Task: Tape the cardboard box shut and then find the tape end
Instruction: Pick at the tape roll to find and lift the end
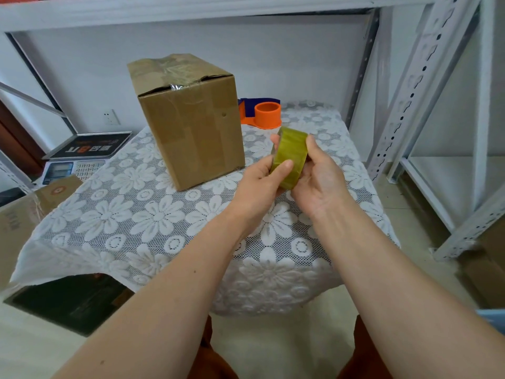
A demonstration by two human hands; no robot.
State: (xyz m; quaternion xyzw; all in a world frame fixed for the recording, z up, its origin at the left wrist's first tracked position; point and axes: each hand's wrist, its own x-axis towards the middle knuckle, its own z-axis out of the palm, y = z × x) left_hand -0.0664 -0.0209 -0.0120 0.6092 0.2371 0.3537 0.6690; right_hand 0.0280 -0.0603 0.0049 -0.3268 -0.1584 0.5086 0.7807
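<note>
A lace-covered table (153, 214) stands among white metal shelving (426, 86). The cardboard box (188, 119) sits at its far side, top taped shut. Right of it, above the table, the left hand (259, 184) and right hand (319, 176) grip 1 yellowish tape roll (289, 157) between them.

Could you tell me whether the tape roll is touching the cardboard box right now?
Apart. The head view shows the tape roll held by both hands, with lace tablecloth visible between it and the cardboard box.
</note>
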